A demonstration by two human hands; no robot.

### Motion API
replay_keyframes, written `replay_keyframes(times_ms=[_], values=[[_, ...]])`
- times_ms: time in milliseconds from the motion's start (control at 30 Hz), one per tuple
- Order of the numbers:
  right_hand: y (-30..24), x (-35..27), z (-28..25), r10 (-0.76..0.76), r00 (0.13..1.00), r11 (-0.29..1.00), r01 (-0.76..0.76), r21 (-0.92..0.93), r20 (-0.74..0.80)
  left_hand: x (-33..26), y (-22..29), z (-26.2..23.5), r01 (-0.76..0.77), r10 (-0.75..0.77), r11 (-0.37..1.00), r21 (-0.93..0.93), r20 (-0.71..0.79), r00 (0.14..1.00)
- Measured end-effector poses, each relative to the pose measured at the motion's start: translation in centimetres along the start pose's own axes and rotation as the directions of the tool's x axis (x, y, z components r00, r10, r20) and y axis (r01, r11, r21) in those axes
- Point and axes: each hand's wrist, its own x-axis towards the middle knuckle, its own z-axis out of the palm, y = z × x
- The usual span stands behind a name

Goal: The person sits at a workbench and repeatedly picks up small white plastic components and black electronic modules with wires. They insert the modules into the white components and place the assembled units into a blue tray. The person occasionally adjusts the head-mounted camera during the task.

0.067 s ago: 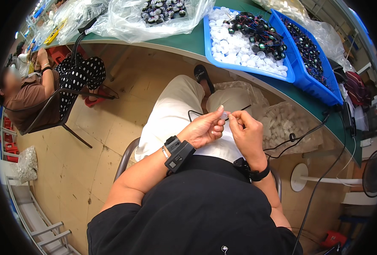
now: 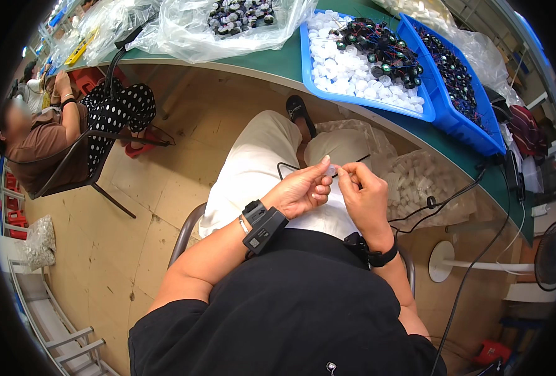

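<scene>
Above my lap, my left hand [image 2: 300,190] has its thumb and curled fingers closed on a small translucent whitish plastic piece [image 2: 332,170]. My right hand [image 2: 364,193] meets it from the other side, thumb and forefinger pinched together at the edge of that piece. The fingertips cover most of it, so its exact kind does not show. A blue tray [image 2: 369,111] on the bench in front of me bears many white round plastic caps [image 2: 337,69] and a heap of small dark round parts with thin wires [image 2: 384,53].
A second blue tray [image 2: 478,135] of wired parts stands to the right on the green bench [image 2: 259,59]. A clear bag [image 2: 184,37] lies at far left. Below hang black cables [image 2: 456,191] near a bag of pale pieces [image 2: 425,182]. Another person [image 2: 52,138] sits at left.
</scene>
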Motion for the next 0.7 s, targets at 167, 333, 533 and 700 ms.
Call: replay_keyframes(times_ms=[167, 333, 533, 700], values=[[-0.08, -0.01, 0.06, -0.035, 0.999, 0.999, 0.035, -0.028, -0.014, 0.17, -0.13, -0.23, 0.022, -0.021, 0.999, -0.045, 0.021, 1.000], [0.07, -0.03, 0.09, -0.046, 0.999, 0.998, 0.045, -0.042, -0.006, -0.29, 0.30, 0.72, 0.014, -0.014, 0.994, -0.107, 0.001, 1.000], [0.09, -0.13, 0.06, -0.038, 0.999, 0.999, 0.038, -0.034, 0.002, -0.21, 0.23, 0.50, 0.011, -0.010, 0.994, -0.105, 0.013, 1.000], [-0.10, 0.00, -0.02, -0.019, 1.000, 0.998, 0.020, -0.067, 0.018, -0.21, 0.11, 0.34, 0.001, 0.000, 1.000, -0.011, 0.023, 1.000]])
